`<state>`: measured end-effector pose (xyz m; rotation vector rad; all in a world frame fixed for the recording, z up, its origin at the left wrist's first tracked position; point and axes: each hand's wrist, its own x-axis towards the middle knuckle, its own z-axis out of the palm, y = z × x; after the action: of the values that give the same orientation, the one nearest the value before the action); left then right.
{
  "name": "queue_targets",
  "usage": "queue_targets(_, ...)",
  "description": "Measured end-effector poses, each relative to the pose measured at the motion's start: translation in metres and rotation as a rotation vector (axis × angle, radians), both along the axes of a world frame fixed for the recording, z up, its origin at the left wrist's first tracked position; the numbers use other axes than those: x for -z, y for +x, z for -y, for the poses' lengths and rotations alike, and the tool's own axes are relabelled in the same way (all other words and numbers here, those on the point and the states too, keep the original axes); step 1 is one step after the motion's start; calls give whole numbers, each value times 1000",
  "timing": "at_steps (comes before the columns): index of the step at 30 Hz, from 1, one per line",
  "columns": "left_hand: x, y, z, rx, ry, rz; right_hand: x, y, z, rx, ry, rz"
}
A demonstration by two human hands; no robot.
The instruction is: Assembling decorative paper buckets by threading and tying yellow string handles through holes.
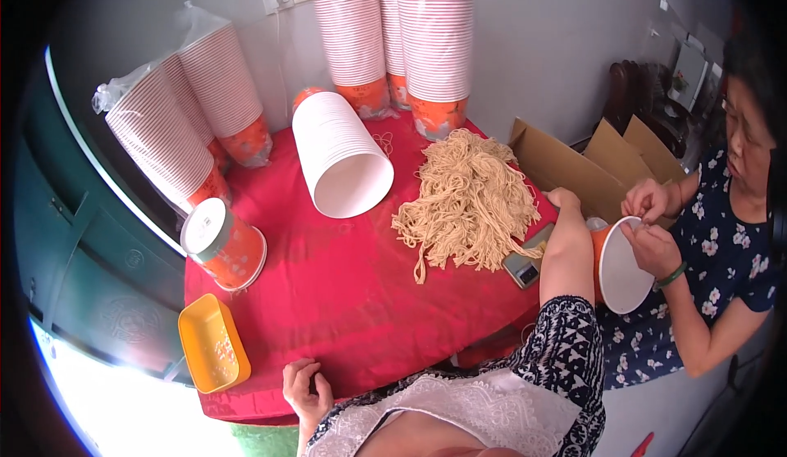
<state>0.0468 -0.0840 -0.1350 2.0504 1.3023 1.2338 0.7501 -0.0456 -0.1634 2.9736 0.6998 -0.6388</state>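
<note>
Ideally, reach around the digital scale (516, 264) rather than across, with the elbow raised, and ease strands out gently, a few at a time, to limit tangling. Left hand (307, 390): loosely curled at the near edge of the red tablecloth (336, 293), seemingly holding nothing, to the right of the yellow plastic tray (193, 350). Right hand (563, 197): stretched forward past the scale, between the heap of tan string (467, 203) and the cardboard box flaps (566, 162); fingers partly hidden, so spread and grip impossible to tell. Heap on the right half of the table, loose ends trailing onto the scale. Off to the right, a co-worker's hands (656, 252) at the rim of an orange-and-white paper bucket (630, 272). Farther back, a nested bucket stack (332, 141) on its side; then, by the wall, plastic-wrapped upright stacks (438, 39).
</note>
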Motion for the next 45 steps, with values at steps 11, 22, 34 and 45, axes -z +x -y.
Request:
queue_targets(11, 1, -9, 2, 36, 51, 9, -119, -95, -66, -27, 162, 417)
queue_targets(22, -3, -19, -4, 96, -46, 28, -122, -274, -162, -909, 877, -182)
queue_targets(34, -66, 0, -67, 280, -147, 30, -51, -379, -189, -794, 1262, 207)
queue_targets(45, -18, 54, -191, 93, -260, 86, -55, -394, -183, -770, 1251, 507)
